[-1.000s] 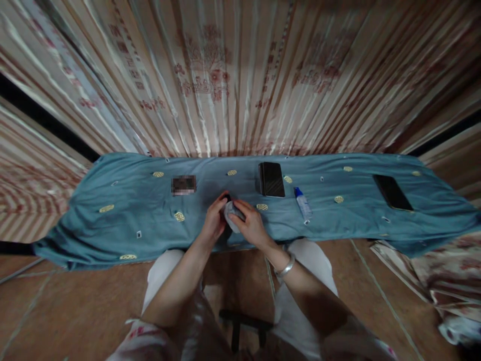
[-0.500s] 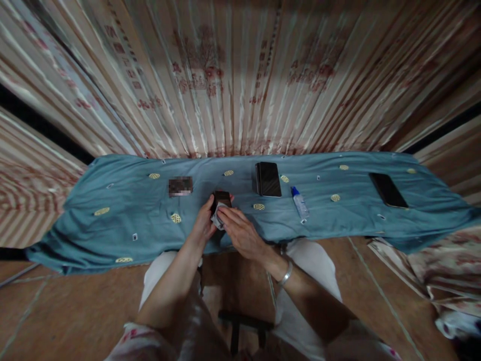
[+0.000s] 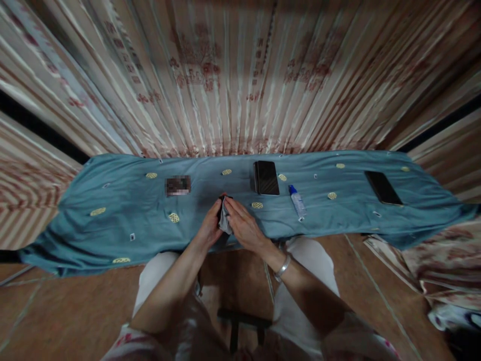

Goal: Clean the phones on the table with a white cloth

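Close to the table's front edge, my left hand (image 3: 210, 223) is closed around a dark phone (image 3: 220, 204), seen nearly edge-on and mostly hidden by my fingers. My right hand (image 3: 245, 224) presses a crumpled grey cloth (image 3: 225, 222) against the phone, fingers together. Both hands meet just above the blue tablecloth (image 3: 203, 175). A small item (image 3: 178, 185), blurred out by pixels, lies to the left of them. To the right are a black tablet-like device (image 3: 267, 178) and a clear bottle with a blue cap (image 3: 297, 201).
Farther right on the cloth lies another black phone (image 3: 383, 187). A pleated patterned curtain (image 3: 233, 90) hangs directly behind the table. Below the front edge, my knees flank a dark stool-like frame (image 3: 244, 317) on the tiled floor.
The phone has turned from showing its dark face to nearly edge-on. My right hand has slid the cloth to the phone's side, and my hands have drawn closer together.
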{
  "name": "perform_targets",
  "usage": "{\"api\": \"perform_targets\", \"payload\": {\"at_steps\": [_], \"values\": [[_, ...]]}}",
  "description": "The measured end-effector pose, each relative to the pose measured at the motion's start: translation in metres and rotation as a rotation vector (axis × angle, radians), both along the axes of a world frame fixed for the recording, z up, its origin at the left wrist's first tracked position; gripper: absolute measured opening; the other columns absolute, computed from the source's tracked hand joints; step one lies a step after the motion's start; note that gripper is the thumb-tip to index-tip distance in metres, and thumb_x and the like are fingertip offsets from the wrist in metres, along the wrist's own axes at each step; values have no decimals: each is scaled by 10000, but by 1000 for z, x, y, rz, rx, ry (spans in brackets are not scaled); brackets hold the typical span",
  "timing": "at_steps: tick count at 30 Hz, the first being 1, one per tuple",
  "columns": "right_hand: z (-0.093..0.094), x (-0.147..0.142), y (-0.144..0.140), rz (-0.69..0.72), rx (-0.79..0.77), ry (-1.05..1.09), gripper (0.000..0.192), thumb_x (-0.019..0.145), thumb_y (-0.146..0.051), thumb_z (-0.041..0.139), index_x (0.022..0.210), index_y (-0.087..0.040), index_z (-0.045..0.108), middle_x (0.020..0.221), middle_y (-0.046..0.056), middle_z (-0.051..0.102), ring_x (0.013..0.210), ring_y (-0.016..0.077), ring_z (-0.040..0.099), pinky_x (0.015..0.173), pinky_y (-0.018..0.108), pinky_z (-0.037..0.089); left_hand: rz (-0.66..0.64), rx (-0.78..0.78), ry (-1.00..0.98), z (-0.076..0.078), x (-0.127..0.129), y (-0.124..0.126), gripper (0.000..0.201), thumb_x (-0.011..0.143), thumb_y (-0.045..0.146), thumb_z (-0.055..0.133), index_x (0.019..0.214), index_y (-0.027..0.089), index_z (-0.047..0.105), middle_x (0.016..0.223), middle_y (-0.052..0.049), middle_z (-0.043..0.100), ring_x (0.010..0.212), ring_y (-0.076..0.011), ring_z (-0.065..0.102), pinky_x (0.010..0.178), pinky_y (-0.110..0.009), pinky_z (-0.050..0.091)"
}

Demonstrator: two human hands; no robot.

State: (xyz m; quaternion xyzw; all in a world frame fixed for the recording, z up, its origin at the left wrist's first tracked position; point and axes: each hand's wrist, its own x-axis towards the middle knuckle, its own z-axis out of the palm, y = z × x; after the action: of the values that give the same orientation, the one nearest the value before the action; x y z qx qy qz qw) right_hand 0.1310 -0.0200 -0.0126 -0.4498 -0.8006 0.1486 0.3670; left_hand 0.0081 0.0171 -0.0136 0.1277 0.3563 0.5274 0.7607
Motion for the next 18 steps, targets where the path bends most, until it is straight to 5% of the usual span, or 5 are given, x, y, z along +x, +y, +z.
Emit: {"api": "perform_targets", "payload": {"at_steps": [7, 18], "values": [[0, -10, -10, 64, -25, 24, 547, 963, -237, 406, 1493, -197, 275, 1483, 118, 420, 1384, 218, 376, 1132, 441, 384, 75, -51, -7, 2, -17, 13, 123, 857, 202, 604, 916, 138, 690, 781, -15, 707, 643, -92, 635, 696, -200, 518], [-4, -5, -7, 40, 24, -1, 465, 957, -135, 314, 1399, -144, 462, 1372, 126, 548, 1301, 195, 485, 1101, 380, 432, 120, -123, -7, 19, -23, 23, 292, 956, 244, 424, 1125, 150, 642, 748, -12, 707, 614, -120, 634, 715, -255, 533]]}}
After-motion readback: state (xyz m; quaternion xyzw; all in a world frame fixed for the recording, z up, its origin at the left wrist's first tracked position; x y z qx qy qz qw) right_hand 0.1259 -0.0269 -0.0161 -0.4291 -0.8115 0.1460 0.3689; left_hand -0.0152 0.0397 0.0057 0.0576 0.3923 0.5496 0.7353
